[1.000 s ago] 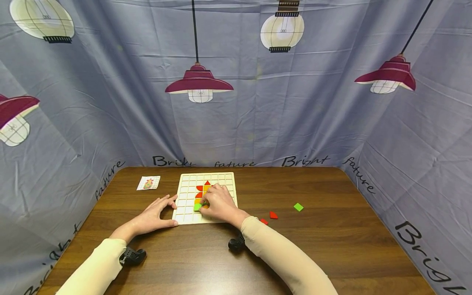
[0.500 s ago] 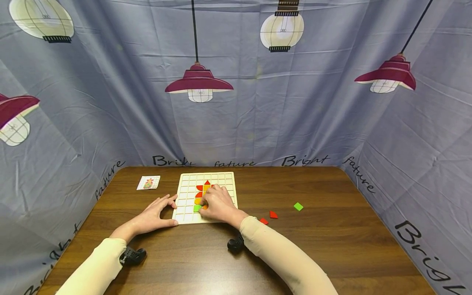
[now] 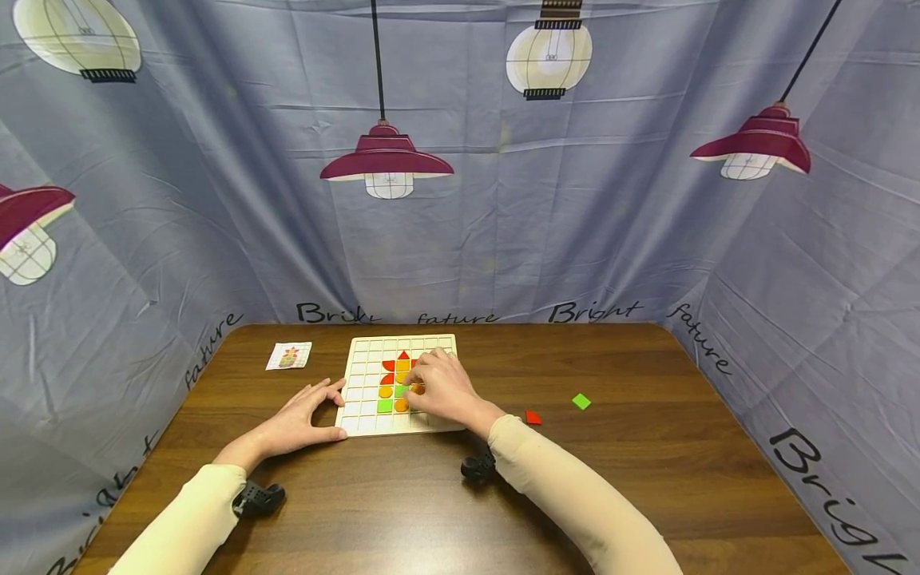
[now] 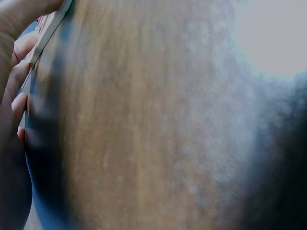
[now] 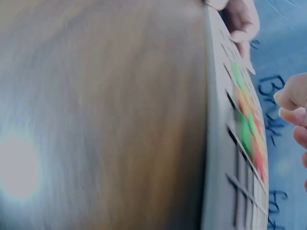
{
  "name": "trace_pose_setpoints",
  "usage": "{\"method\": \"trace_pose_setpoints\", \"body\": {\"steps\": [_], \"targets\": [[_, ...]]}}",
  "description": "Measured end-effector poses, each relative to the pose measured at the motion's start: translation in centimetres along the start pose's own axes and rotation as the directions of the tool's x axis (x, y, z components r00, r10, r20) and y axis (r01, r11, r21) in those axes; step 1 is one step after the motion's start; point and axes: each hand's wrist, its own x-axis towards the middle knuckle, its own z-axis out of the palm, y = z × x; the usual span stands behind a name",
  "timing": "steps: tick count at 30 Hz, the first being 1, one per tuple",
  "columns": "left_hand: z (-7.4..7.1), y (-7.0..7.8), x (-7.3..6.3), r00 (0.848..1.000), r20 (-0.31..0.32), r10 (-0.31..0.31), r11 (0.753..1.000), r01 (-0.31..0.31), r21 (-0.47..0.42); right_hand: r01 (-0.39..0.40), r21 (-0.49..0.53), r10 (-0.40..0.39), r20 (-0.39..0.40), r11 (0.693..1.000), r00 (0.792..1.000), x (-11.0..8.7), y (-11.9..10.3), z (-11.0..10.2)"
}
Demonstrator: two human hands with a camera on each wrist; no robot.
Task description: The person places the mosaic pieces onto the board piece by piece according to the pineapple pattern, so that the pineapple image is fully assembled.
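A cream gridded board (image 3: 362, 367) lies on the table. Its middle bears a red triangle (image 3: 404, 355), red petal-like pieces (image 3: 388, 378), orange discs (image 3: 401, 406) and green squares (image 3: 385, 406). Thumb and fingers of my left hand (image 3: 305, 411) rest spread along the board's left edge, near its front corner; the left wrist view shows the fingertips at that edge. Over the right half of the pattern hovers my right hand (image 3: 446, 387), thumb and forefinger apart. In the right wrist view nothing shows between those fingers (image 5: 292, 100). The hand hides some pieces in the head view.
A small card with a printed pineapple-like pattern (image 3: 289, 356) lies left of the board. To the right are a loose red quarter-round piece (image 3: 532, 417) and a loose green square piece (image 3: 581, 402). A printed curtain (image 3: 474, 239) stands behind the table.
The left green square has settled flat in its cell. My right hand has drawn off it to the right, uncovering an orange disc and another green square. The left hand stays put.
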Motion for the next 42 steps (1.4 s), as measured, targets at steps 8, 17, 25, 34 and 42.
{"method": "trace_pose_setpoints", "body": {"steps": [8, 17, 25, 34, 42], "targets": [[0.2, -0.2, 0.1, 1.000, 0.009, -0.016, 1.000, 0.016, 0.008, -0.025, -0.004, 0.024, -0.087, 1.000, 0.996, -2.7, 4.7, -3.3], [0.2, -0.3, 0.0, 1.000, 0.005, -0.012, 1.000, 0.012, 0.016, -0.099, -0.012, 0.098, -0.088, 0.995, 0.991, -7.0, 9.7, -5.8], [0.3, -0.4, 0.0, 1.000, 0.006, -0.008, 1.000, 0.008, 0.020, -0.179, 0.006, 0.179, -0.037, 0.984, 0.983, -11.8, 14.0, -7.3], [0.2, -0.4, -0.1, 1.000, 0.011, -0.018, 1.000, 0.017, 0.015, -0.113, 0.120, 0.103, 0.080, 0.986, 0.991, -15.5, 16.1, -7.4], [0.2, -0.3, 0.0, 1.000, 0.020, -0.020, 1.000, 0.020, 0.010, -0.039, 0.172, 0.010, 0.165, 0.984, 0.986, -15.3, 15.2, -7.1]]}}
